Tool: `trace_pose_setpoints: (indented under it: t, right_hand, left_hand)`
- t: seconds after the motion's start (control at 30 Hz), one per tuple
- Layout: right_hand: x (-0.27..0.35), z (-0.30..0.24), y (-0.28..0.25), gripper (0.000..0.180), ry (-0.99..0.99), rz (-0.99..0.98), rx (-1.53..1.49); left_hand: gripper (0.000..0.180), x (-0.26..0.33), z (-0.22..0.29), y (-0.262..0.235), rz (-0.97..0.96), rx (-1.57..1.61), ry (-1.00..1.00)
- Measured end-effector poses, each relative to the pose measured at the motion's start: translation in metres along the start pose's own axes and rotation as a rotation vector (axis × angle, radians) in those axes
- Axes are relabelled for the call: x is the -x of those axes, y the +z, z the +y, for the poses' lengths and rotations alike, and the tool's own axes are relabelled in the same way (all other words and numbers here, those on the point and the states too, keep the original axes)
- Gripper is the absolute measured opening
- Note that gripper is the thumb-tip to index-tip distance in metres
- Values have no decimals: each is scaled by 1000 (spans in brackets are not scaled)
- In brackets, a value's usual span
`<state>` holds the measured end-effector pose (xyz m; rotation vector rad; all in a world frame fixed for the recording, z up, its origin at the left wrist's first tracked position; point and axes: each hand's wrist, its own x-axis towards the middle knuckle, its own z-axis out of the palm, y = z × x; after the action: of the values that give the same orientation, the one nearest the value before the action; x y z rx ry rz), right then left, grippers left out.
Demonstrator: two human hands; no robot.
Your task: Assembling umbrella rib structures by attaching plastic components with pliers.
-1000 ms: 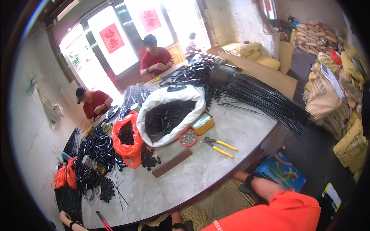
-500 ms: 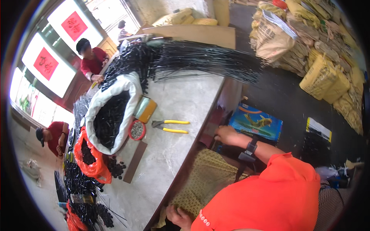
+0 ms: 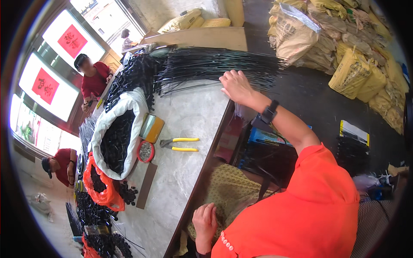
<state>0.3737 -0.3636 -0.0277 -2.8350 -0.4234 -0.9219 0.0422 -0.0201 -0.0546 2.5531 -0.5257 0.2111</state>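
Note:
A wide layer of thin black rods [image 3: 215,64] lies along the far end of the table. My right hand [image 3: 237,87] is stretched out to its near edge, fingers bent and slightly apart; nothing shows in them, and whether they touch the rods is unclear. Close to my body, over the patterned yellowish cloth [image 3: 226,182], my left hand [image 3: 204,221] is raised with its fingers curled in and nothing visible inside. Yellow-handled pliers [image 3: 183,144] rest on the grey tabletop [image 3: 180,116], beside a red dish of small metal pieces [image 3: 146,152].
A white sack [image 3: 98,146] and an orange bag [image 3: 109,200] hold black parts. A flat dark bar [image 3: 146,187] lies nearby. Two people in red [image 3: 95,79] sit across the table. A blue package [image 3: 262,136] is beside the table; yellowish sacks [image 3: 352,73] are piled at right.
My right hand has moved from beside the table edge up and away to the rods. My left hand has lifted and curled. Something black now covers much of the blue package.

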Motion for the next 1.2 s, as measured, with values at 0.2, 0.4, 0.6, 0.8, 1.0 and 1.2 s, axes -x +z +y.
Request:
trace_pose_setpoints:
  t: [0.2,0.4,0.6,0.8,1.0,1.2]
  right_hand:
    - [-24,11,43,12,15,-70,171]
    - [-45,7,38,31,51,-320,-91]
    - [-44,6,47,35,13,-228,-51]
    - [-52,-2,46,41,146,-340,-60]
    - [-61,-6,28,43,-87,-492,-191]
    - [-63,21,29,34,-44,-353,-112]
  left_hand:
    - [16,-13,4,3,-3,2,11]
    - [15,-4,-2,9,-73,4,-38]
    - [14,-7,-2,9,-95,13,-44]
    - [14,-9,-1,10,-125,31,-60]
    - [13,-20,6,13,-162,131,-50]
    - [14,-68,16,15,-232,272,56]
